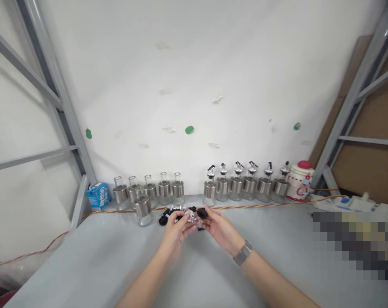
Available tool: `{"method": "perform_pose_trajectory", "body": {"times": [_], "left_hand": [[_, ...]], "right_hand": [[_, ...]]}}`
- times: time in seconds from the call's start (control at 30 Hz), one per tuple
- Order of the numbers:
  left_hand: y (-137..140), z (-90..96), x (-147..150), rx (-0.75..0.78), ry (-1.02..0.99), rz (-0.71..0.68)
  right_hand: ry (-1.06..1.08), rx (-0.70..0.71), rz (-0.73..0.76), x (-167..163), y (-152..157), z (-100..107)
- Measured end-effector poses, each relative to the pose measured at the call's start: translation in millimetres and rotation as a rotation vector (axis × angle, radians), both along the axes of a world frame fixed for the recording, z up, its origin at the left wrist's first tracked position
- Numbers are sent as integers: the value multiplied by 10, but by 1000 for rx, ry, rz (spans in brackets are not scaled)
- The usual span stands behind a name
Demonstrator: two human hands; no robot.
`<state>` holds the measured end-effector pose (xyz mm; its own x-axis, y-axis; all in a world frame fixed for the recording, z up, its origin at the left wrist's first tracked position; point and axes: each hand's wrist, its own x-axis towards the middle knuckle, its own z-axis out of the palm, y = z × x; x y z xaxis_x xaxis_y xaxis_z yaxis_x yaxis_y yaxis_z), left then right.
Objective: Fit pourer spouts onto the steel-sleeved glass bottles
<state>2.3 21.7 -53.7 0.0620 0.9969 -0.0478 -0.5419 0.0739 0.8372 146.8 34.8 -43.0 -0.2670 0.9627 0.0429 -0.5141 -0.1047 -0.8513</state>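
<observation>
My left hand [175, 231] pinches a silver pourer spout [190, 215] between thumb and fingers. Facing it, my right hand [222, 229] holds a round black stopper [201, 213] in its fingertips, a small gap from the spout. Behind and left of my left hand, a small pile of black and silver pourer parts [163, 219] lies on the table, partly hidden by my fingers. A small black piece is partly visible under my right fingers. Closest to my left hand among the bottles stands a glass bottle with a metal sleeve [143, 209], its neck bare.
Several open-necked bottles [120, 194] line the wall at left, beside a blue carton [98, 196]. Several bottles with pourers [236, 188] stand at right, next to a white-and-red jar [300, 182]. A twisted cable [258, 207] crosses the grey table [117, 261]. Metal posts flank it.
</observation>
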Motion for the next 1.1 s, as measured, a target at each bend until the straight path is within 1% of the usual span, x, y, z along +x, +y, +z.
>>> {"method": "perform_pose_trajectory", "body": {"times": [0.1, 0.37, 0.5, 0.63, 0.7, 0.77, 0.83, 0.9, 1.0, 1.1], "left_hand": [[-12, -10, 12, -24, -25, -29], [-6, -30, -36, -143, -71, -9], [14, -26, -46, -124, -64, 4], [6, -3, -46, -74, -47, -14], [-10, 11, -29, -33, 12, -25], [-26, 19, 4, 37, 150, -17], [-36, 16, 46, 98, 303, 15], [-43, 5, 83, 131, 397, 40], [-57, 2, 110, 189, 471, 48], [-77, 31, 100, 244, 542, 67]], "right_hand": [[10, 8, 42, -23, -11, -17], [2, 0, 104, -67, -53, -23], [-27, -1, 61, -47, -36, -23], [-25, 46, -26, -24, -3, -13], [-61, 93, -85, -17, 12, -13], [-134, 150, -157, -10, 24, -19], [-239, 214, -239, -4, 27, -26], [-364, 301, -309, 0, 22, -32], [-518, 441, -341, 5, 14, -41], [-591, 488, -325, 15, 30, -56]]}}
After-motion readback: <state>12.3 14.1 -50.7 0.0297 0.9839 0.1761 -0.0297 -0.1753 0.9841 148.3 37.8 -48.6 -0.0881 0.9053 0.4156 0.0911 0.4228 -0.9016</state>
